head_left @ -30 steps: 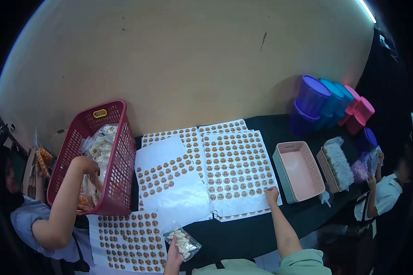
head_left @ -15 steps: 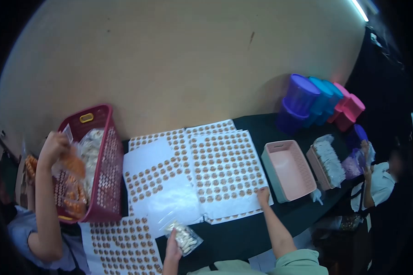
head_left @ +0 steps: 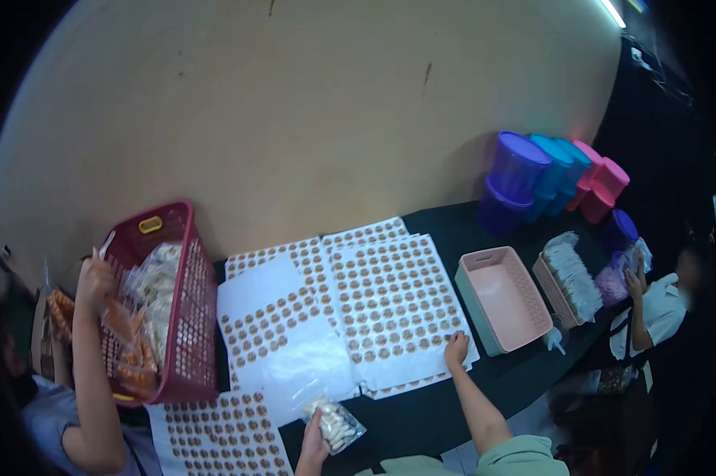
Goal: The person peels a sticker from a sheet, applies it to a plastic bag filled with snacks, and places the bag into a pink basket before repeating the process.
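My left hand [head_left: 315, 440] grips a clear plastic bag [head_left: 340, 428] of white, oblong pieces, held low over the dark table in front of me. Closed fingers of my right hand [head_left: 456, 349] rest at the lower right edge of a white sheet of round brown stickers [head_left: 390, 301]. Whatever those fingers pinch is too small to make out. More sticker sheets lie under and beside this one, and some of their backing is bare white.
At left, a co-worker's hand [head_left: 98, 285] holds a bag of orange snacks over a maroon basket [head_left: 193, 317] of bags. On the right stand a pink-lined basket [head_left: 505, 297], a basket of white packets [head_left: 568, 278] and purple containers [head_left: 518, 170]. Another person [head_left: 660, 309] stands beyond.
The view has shifted slightly. My left hand still holds the bag, and my right hand stays at the sheet's edge. The co-worker's hand has lowered the orange snacks further into the maroon basket.
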`<state>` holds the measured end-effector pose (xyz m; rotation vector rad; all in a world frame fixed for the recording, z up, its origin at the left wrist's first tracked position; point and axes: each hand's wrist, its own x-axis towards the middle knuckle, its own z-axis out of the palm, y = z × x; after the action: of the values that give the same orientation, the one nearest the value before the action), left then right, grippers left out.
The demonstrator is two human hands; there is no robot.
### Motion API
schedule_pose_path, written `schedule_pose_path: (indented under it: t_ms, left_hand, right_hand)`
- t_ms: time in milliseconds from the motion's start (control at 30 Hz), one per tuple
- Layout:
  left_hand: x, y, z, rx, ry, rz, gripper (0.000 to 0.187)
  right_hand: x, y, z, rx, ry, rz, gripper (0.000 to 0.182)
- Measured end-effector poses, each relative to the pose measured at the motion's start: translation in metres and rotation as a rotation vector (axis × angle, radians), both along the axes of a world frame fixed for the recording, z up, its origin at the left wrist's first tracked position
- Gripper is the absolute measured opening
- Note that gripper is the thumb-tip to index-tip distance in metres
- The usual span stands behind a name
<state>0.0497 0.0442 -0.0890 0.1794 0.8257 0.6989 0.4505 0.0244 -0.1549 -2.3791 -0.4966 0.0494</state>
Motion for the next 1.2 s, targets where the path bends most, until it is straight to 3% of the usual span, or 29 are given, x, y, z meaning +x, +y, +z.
schedule_pose_path:
  t_ms: [167, 233, 333, 467, 633, 767, 833, 967, 1200]
  left_hand:
    - [0.003, 0.008, 0.030, 0.027, 0.083, 0.113, 0.029]
    - [-0.005, 0.006, 0.033, 0.050, 0.069, 0.125, 0.028]
    - [-0.007, 0.013, 0.064, 0.106, 0.098, 0.153, 0.027]
    - [-0.005, 0.017, 0.098, 0.416, 0.108, 0.161, 0.034]
    - [0.004, 0.025, 0.157, 0.641, 0.143, 0.138, 0.043]
    - [0.017, 0.020, 0.199, 0.741, 0.081, 0.068, 0.043]
    - [0.024, 0.015, 0.210, 0.775, 0.047, 0.055, 0.042]
    - [0.027, 0.004, 0.218, 0.825, 0.128, 0.053, 0.046]
    - [0.028, -0.006, 0.219, 0.903, 0.129, 0.052, 0.049]
  right_hand:
    - [-0.016, -0.008, 0.019, 0.162, -0.074, 0.170, 0.006]
    - [-0.040, -0.013, 0.040, 0.404, 0.066, 0.285, 0.007]
    - [-0.090, -0.015, 0.091, 0.473, 0.385, 0.412, 0.006]
    - [-0.139, -0.016, 0.156, 0.591, 0.700, 0.603, 0.006]
    - [-0.160, -0.015, 0.256, 0.820, 0.834, 0.775, 0.007]
    - [-0.184, -0.020, 0.315, 0.828, 0.826, 0.884, 0.009]
    - [-0.202, -0.020, 0.326, 0.856, 0.855, 0.919, 0.013]
    - [-0.233, -0.017, 0.314, 0.786, 0.617, 1.070, 0.017]
    - [-0.248, -0.018, 0.305, 0.800, 0.516, 0.980, 0.017]
